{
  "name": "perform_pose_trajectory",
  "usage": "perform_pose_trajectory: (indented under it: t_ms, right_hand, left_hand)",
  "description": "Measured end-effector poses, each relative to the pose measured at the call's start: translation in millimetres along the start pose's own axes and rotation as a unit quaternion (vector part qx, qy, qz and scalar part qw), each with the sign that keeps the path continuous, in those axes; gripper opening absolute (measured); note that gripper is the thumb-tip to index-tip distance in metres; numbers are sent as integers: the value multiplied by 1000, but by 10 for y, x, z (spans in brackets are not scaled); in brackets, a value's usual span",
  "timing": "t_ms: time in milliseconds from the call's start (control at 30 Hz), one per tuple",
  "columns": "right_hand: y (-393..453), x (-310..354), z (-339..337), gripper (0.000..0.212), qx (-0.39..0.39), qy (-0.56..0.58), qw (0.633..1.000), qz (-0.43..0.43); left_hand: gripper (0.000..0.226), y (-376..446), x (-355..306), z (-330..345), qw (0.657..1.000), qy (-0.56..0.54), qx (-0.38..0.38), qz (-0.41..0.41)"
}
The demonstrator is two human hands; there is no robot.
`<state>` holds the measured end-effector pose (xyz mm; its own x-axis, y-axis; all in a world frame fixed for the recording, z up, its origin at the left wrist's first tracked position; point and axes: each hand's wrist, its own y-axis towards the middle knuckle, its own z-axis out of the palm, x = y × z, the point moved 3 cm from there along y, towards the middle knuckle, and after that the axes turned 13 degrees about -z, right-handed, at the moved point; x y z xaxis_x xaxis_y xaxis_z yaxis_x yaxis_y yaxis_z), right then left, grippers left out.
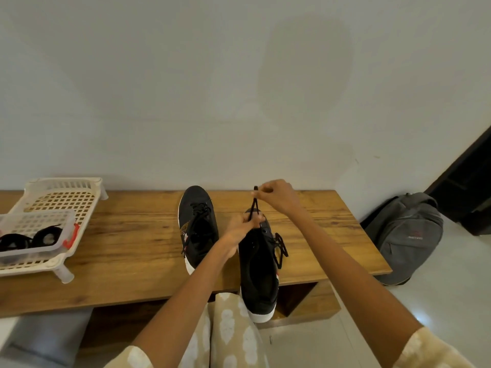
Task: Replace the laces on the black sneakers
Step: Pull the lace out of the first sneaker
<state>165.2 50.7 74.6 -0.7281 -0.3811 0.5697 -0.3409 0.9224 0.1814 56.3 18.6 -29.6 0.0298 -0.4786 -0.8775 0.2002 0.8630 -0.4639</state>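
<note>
Near sneaker (259, 274): black, white sole, lying along the front right part of the wooden table (138, 243), heel overhanging the front edge, toe pointing toward the wall. A black lace (254, 205) rises taut from its upper eyelets. More lace lies loose in a tangle (280, 247) on the table, touching the shoe's right side.

Right hand (276, 195): raised above the toe end, fingertips pinching the lace near its tip; the tip sticks up just past the fingers.
Left hand (243, 228): fingers curled, gripping the lace low down where it leaves the shoe, resting on the upper.

Second black sneaker (196, 227): just left of the first, parallel, fully on the table, laced, ends loose.

Far left of table: white lattice tray (66, 203) on short legs; in it a clear plastic box (39, 235) with a red clasp, dark coiled items inside, cannot tell what.

Floor, right of table: grey backpack (406, 235) against the wall.
</note>
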Motion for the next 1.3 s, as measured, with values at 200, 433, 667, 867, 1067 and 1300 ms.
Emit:
perform_pose_trajectory:
  t_ms: [200,433,667,867,1067,1300]
  right_hand:
    - [170,225,-60,34,-33,17,999,-10]
    - [-383,-267,314,40,18,151,987,48]
    - [-486,-446,447,16,90,25,994,57]
    - [-182,-156,36,21,-3,59,997,45]
    - [-63,42,-54,24,-36,79,996,35]
    - [-333,-314,438,28,88,40,990,99]
  left_hand:
    - [17,26,-146,-6,991,88,-98,24]
    - [17,19,-444,-74,988,63,-134,51]
    - [15,13,-392,-82,986,-112,-114,48]
    - [32,-23,-86,-9,997,57,-41,13]
    - [17,-21,-1,27,989,134,-42,54]
    - [18,77,-63,-235,990,-59,-119,-51]
